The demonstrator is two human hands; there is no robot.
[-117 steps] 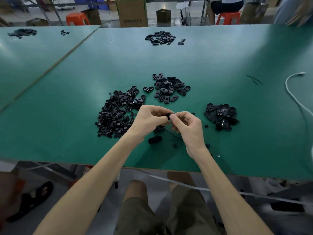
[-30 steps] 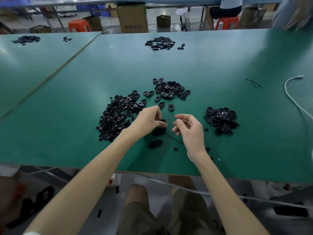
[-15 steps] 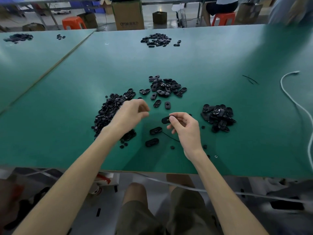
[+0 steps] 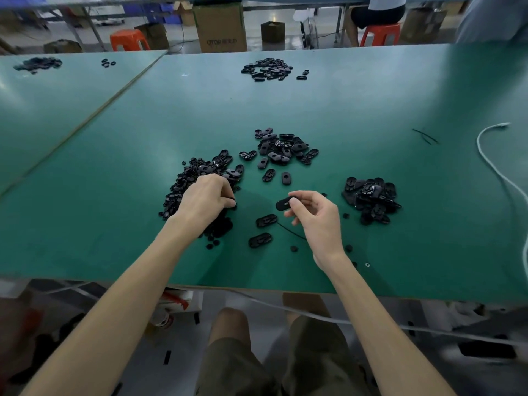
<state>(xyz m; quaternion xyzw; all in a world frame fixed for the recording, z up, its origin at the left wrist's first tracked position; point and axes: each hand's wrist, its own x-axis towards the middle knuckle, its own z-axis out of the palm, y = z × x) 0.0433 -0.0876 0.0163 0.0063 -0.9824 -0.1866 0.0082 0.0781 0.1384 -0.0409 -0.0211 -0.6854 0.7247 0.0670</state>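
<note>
Right grip (image 4: 317, 221) pinching a black oval shell (image 4: 284, 204) just above the green worktop (image 4: 371, 95); left grip (image 4: 204, 200) beside it, fingers curled into the heap of small black pieces (image 4: 183, 190), hold indiscernible; loose shell (image 4: 266, 220) just beneath; carton (image 4: 220, 27) far beyond, print unreadable.

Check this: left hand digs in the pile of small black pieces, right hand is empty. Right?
Not quite. The right hand is not empty: its fingers pinch a black oval part. The rest holds: the left hand digs in the pile of small black pieces. The head view shows both.
</note>
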